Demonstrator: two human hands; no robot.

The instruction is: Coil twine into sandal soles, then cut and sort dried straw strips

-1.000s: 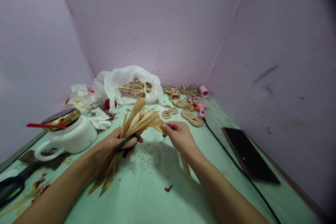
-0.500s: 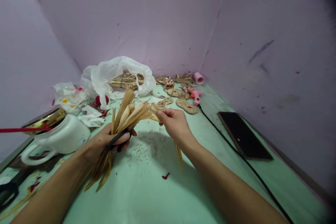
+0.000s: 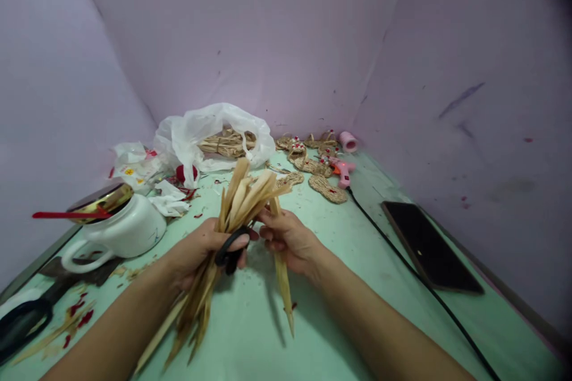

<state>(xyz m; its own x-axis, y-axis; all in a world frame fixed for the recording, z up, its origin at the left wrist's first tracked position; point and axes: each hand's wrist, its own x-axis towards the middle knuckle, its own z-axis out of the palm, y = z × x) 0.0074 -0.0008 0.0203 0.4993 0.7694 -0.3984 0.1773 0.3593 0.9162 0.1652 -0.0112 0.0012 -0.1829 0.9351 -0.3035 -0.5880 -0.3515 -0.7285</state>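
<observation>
My left hand [image 3: 203, 250] is closed round a bundle of dry straw-coloured leaf strips [image 3: 239, 199], which fan out upward and trail down behind the wrist. A black looped handle [image 3: 230, 245], perhaps of scissors, lies under its thumb. My right hand [image 3: 288, 238] sits close beside it, pinching a single leaf strip [image 3: 282, 274] that stands almost upright, its point reaching down toward the green table [image 3: 339, 286].
A white mug [image 3: 120, 235] with a gold lid and red stick stands at left. Behind are a plastic bag [image 3: 196, 137] of straw, woven mats [image 3: 328, 189], a pink glue gun [image 3: 343, 171] with black cord, and a dark tablet [image 3: 431, 247] at right. Walls close in around.
My right hand has drawn in from the tips of the bundle to beside the left hand, and now holds one strip turned upright. The left hand still grips the bundle.
</observation>
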